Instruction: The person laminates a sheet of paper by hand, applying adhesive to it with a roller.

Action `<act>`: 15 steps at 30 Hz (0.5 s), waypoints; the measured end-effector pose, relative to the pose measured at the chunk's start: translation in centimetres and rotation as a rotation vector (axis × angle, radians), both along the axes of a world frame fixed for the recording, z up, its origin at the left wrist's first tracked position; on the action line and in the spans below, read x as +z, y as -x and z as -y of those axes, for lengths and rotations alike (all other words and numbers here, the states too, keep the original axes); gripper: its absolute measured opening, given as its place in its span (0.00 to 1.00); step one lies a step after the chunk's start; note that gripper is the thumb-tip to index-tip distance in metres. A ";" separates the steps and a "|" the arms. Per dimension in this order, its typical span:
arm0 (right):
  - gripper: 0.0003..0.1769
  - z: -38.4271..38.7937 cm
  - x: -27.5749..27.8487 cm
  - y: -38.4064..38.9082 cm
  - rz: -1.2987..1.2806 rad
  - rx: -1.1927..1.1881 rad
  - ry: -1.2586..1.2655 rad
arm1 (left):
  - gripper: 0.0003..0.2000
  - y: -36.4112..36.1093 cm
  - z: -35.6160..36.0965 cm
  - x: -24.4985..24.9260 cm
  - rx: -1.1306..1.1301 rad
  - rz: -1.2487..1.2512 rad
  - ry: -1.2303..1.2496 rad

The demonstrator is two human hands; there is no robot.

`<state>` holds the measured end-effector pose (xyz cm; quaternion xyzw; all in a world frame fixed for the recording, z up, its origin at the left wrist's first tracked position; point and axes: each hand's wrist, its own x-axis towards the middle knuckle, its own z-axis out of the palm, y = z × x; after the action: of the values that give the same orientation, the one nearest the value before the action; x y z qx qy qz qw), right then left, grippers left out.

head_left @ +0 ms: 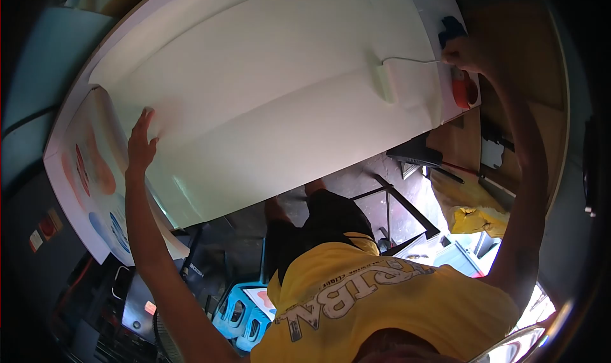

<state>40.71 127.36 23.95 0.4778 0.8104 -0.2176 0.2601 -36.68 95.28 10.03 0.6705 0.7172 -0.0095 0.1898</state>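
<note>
A large glossy pale sheet [273,95] covers most of the table. My left hand [142,141] is over its left part with fingers stretched out, and a faint reflection shows beside it. At the far right, my right hand [463,54] is closed; what its fingers hold is hidden. From that hand a thin line, which looks like a cut or lifted edge, runs left into the sheet, where a flap [387,83] curls up. A dark blue object [452,29] lies just beyond the right hand. An orange-red ring-shaped object [470,94], like a tape roll, is just below it.
A printed sheet with red and blue shapes [95,172] lies at the table's left end. Below the table's near edge are a blue plastic stool [238,312], a black metal frame [407,204] and a yellow bag [471,216]. A wooden panel [525,57] stands at the right.
</note>
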 end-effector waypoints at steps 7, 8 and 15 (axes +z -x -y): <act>0.12 2.7 -2.8 6.2 -0.130 0.211 -0.010 | 0.42 -0.1 0.1 -0.3 0.017 -0.011 -0.020; 0.11 3.8 -2.5 8.2 -0.144 0.179 -0.023 | 0.42 0.2 0.1 -0.4 0.013 -0.010 -0.023; 0.10 11.2 -3.3 20.4 -0.114 0.354 -0.095 | 0.42 1.0 0.9 -2.1 0.024 -0.070 -0.070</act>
<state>20.31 116.20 20.67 0.3266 0.9045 -0.1565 0.2252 -37.67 94.43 7.93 0.6672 0.7313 -0.0058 0.1412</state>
